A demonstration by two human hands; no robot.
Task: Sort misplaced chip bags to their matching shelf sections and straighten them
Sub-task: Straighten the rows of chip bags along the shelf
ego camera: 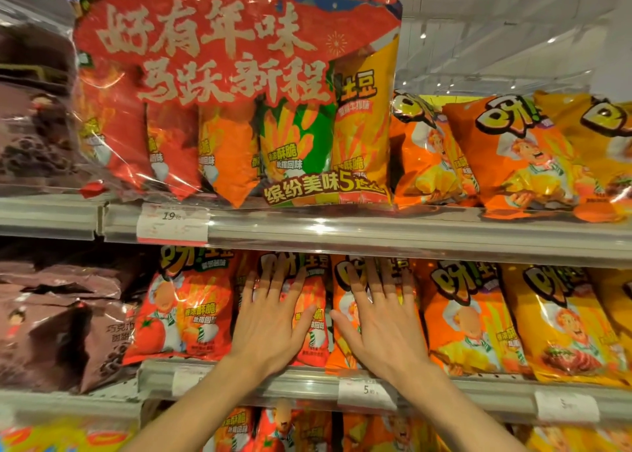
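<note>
Red and orange chip bags stand upright on the middle shelf (pixel 307 379), the left hand (pixel 270 328) flat on the red bag (pixel 307 314), the right hand (pixel 386 332) flat on its orange neighbour (pixel 345 314), each grip spread open, clamping nothing, bags directly beneath the palms.

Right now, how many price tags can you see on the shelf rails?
4: one on the upper rail at left; three on the middle rail, by the left wrist, below the right wrist, far right. Others may be hidden.
</note>
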